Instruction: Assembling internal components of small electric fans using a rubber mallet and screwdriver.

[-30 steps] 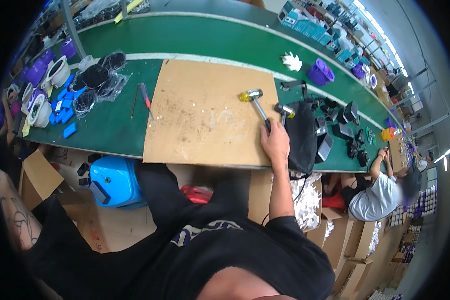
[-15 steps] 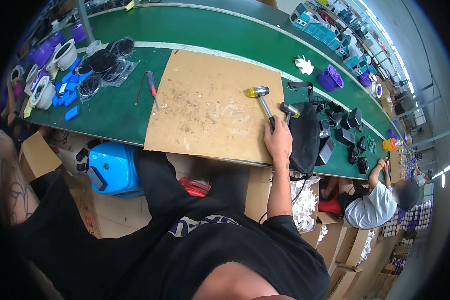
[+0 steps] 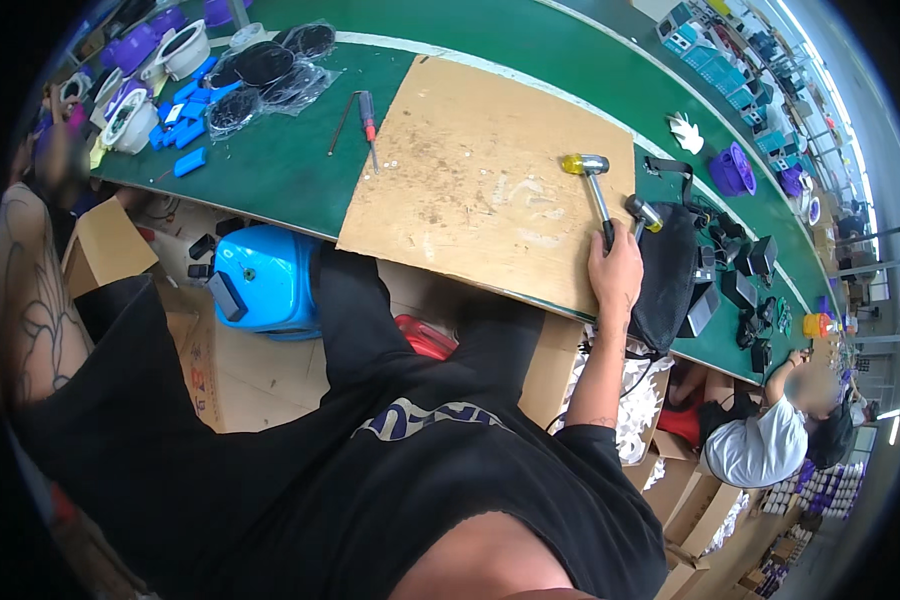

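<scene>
My right hand (image 3: pixel 615 272) rests at the right edge of a cardboard sheet (image 3: pixel 470 200), its fingers closed round the dark grip of a mallet (image 3: pixel 597 200). That mallet's yellow-and-black head lies on the cardboard, pointing away from me. Just right of my fingers is a second mallet (image 3: pixel 643 212), its handle partly hidden by my hand, its head near a black bag (image 3: pixel 665 275). My tattooed left arm (image 3: pixel 32 290) stretches out at the left rim; the hand itself does not show. A screwdriver (image 3: pixel 369 130) lies at the cardboard's left edge, beside a thin metal rod (image 3: pixel 343 124).
Blue battery-like packs (image 3: pixel 185 120), bagged black discs (image 3: pixel 265 65) and white round housings (image 3: pixel 130 120) lie left on the green table (image 3: pixel 280 170). Black adapters (image 3: pixel 740 290) and a purple tub (image 3: pixel 733 170) are right. A blue stool (image 3: pixel 270 280) stands below; a co-worker (image 3: pixel 755 445) sits right.
The view has shifted, so the table and everything on it appear farther right and higher. My right hand keeps its hold on the mallet at the cardboard's edge.
</scene>
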Available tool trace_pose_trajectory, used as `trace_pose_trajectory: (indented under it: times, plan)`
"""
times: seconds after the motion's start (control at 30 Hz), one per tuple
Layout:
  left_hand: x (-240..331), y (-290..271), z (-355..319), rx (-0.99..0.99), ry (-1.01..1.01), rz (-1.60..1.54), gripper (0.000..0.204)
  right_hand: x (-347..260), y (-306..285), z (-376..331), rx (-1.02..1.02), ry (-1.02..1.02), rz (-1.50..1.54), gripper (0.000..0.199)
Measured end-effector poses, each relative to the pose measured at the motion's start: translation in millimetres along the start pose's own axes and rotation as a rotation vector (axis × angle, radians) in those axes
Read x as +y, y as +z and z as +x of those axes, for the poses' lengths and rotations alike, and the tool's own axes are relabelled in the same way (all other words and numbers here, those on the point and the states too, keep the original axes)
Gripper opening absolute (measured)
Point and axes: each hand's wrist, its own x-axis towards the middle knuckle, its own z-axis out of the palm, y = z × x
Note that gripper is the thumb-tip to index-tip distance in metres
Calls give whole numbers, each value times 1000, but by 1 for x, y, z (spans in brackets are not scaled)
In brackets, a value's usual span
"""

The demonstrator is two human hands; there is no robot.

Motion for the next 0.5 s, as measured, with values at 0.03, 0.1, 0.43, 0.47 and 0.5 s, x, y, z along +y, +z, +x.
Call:
trace_pose_trajectory:
  times: [0.03,0.1,0.43,0.47,0.5]
  plan:
    - [2,-3,0,2,-8,6,44,-1,0,0,10,0,-2,36]
    - [9,-4,3,-14,-36,33,44,-4,2,2,41,-15,18,36]
    - [-11,-111,-97,-469,-830,-36,56,21,-6,4,-10,5,46,30]
    - [10,-133,-159,-231,-1190,157,54,25,-3,4,0,-2,26,31]
    - [22,-136,-203,-96,-1586,588,54,17,-3,7,-2,1,40,31]
